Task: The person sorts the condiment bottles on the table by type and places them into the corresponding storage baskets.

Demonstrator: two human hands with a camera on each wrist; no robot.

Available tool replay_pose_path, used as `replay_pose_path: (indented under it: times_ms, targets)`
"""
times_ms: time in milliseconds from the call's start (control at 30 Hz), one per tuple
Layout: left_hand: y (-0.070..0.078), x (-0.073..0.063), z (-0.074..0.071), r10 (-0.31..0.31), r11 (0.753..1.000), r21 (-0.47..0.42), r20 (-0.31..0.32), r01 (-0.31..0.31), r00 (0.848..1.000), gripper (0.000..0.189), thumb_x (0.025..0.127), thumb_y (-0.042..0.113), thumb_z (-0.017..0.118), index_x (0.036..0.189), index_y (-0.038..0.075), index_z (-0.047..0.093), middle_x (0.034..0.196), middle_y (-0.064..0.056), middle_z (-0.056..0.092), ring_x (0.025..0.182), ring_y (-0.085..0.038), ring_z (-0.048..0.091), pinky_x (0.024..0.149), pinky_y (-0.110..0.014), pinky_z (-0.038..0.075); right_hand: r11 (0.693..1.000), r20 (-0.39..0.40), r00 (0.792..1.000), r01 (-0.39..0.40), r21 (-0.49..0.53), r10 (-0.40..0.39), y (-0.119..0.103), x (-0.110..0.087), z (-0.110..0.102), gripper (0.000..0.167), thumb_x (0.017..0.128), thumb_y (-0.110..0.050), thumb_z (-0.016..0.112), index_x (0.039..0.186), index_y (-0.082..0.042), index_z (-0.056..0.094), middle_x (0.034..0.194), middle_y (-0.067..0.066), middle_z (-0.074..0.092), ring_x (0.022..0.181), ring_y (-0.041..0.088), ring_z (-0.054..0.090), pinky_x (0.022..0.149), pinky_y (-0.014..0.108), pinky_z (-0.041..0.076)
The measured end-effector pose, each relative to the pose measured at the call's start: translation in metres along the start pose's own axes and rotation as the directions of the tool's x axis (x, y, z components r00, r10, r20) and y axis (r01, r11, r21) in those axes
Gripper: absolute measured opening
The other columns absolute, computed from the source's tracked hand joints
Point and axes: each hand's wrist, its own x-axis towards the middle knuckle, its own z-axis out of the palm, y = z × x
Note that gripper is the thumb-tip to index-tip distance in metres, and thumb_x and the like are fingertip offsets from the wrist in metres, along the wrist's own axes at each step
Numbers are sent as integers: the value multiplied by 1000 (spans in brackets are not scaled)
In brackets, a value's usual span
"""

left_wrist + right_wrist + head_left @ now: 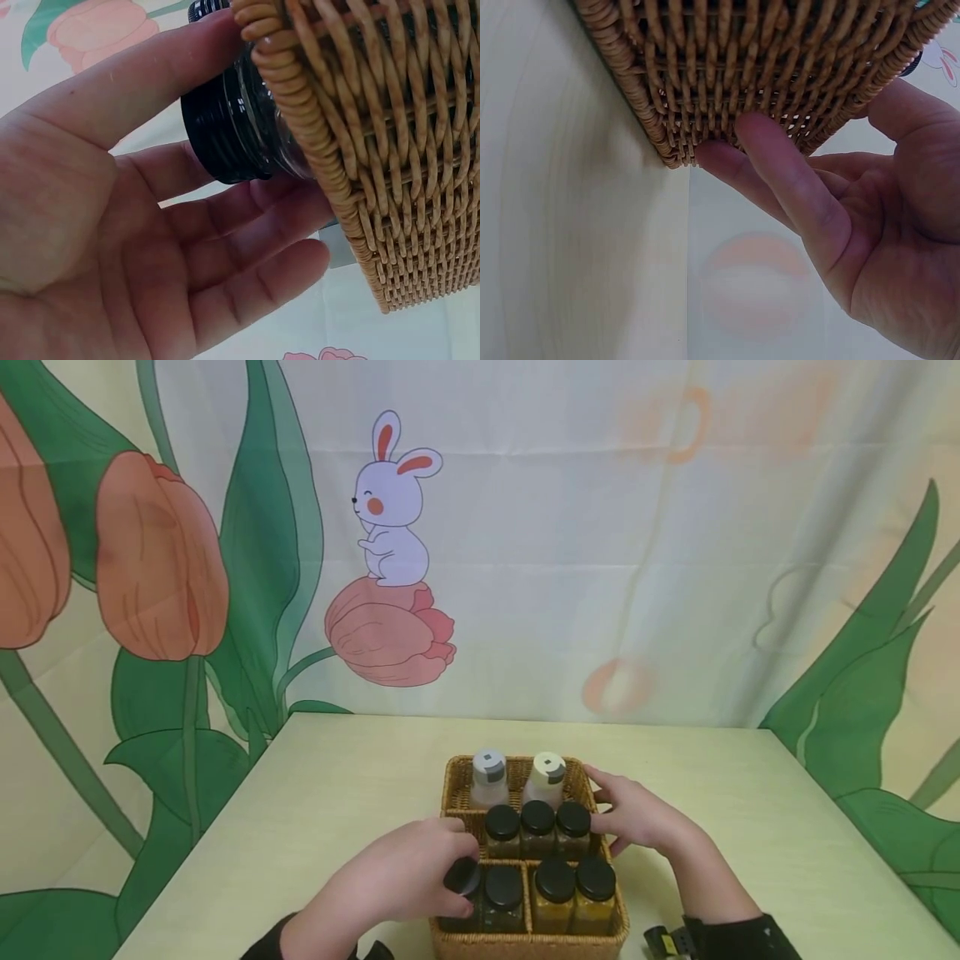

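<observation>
A wicker basket (527, 945) with compartments stands on the table. My left hand (420, 870) reaches over its front left corner and grips a black-lidded glass jar (462, 876) by the lid, with the thumb near the rim. In the left wrist view, this jar (223, 131) sits partly behind the woven wall, its lid above the rim. Beside it is another black-lidded jar (503, 893). My right hand (647, 817) holds the basket's right side toward the back. Two of its fingers (795, 176) lie along the outer wall, while others are partly hidden at the rim.
Two black-lidded jars with yellowish contents (574, 893) fill the front right compartment. Three more black-lidded jars (537, 828) stand in the middle row. Two pale-capped bottles (489, 781) are at the back. A printed curtain (525, 568) hangs behind the table (337, 768).
</observation>
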Motion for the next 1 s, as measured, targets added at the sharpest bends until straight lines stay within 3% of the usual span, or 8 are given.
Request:
replay_pose_path:
  times_ms: [500,833,1000]
  targets:
    - [0,-1,1,0,1000,-14,-7,0,1000,38,74,35,92,101,18,71,92,13,58,76,-2,53,66,-21,50,1000,-1,1000,-8,10,8,-2,-3,0,92,90,-13,78,162,-2,21,145,41,41,110,39,66,56,45,59]
    - [-4,-5,-5,-12,994,-110,3,12,1000,44,78,37,89,114,19,72,102,14,63,83,-3,56,74,-26,52,1000,3,1000,-9,-30,9,-3,-5,-1,94,90,-24,79,162,-5,22,145,37,44,111,38,67,54,44,59]
    - [-7,-10,-14,-29,988,-154,-34,23,999,50,80,42,86,121,18,71,108,11,66,93,-8,62,82,-33,54,997,4,1000,5,-72,-4,-6,-9,-4,84,93,-16,72,161,-4,24,145,34,47,112,36,66,53,43,59]
